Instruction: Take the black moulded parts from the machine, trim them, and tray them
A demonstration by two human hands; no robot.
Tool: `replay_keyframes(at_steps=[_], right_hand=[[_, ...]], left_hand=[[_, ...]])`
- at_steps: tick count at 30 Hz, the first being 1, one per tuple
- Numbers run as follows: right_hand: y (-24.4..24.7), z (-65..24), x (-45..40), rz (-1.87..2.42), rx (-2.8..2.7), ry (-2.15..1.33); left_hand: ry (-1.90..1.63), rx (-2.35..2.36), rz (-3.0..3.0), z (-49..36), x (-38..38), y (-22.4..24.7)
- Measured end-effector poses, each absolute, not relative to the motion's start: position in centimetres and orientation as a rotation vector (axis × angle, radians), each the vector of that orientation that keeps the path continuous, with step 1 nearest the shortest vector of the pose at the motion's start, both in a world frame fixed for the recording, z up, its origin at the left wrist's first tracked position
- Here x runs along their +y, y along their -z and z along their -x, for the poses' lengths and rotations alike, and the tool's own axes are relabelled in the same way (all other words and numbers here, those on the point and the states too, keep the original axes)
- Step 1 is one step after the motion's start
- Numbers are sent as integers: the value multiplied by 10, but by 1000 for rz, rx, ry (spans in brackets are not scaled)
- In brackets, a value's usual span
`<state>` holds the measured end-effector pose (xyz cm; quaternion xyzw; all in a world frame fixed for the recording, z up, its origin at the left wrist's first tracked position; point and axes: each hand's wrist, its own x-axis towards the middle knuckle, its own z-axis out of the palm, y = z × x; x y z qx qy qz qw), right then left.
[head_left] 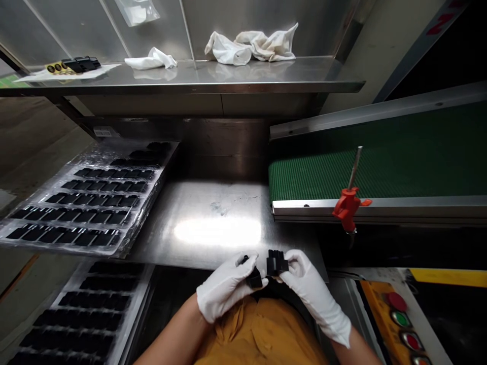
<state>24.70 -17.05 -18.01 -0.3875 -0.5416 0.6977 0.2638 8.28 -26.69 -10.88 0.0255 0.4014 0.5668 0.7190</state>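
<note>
In a white glove, my left hand (229,285) is closed around a small black plastic part (254,278), held low over the front edge of the steel bench. Just to its right, my right hand (304,276), gloved too, pinches a second black plastic part (277,262) with several upright prongs on top. The two parts are close together but apart. My fingers cover some of each one. To the left lies a stack of clear plastic trays (127,223) filled with rows of similar black parts (91,216).
A green conveyor belt (380,152) runs off to the right, with a red clamp (348,208) on its rail. Control buttons (400,318) sit at lower right. White cloths (262,46) lie on the steel shelf (198,87). Another filled tray (129,324) is at lower left.
</note>
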Motion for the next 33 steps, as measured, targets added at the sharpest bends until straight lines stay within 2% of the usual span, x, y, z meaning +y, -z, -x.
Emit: replay_keyframes(at_steps=[8,13,33], right_hand=[[172,-257,-175,1057,-1660,-1733],[163,-261,-175,1074,-1741,-1623],[155,-247,-179,1080,-1540,-1767]], left_hand=[[-1113,1192,-239,-88,-271,108],[-1081,1181,-210,-87,-273,101],[-1159,1299,-228,-96,-273,91]])
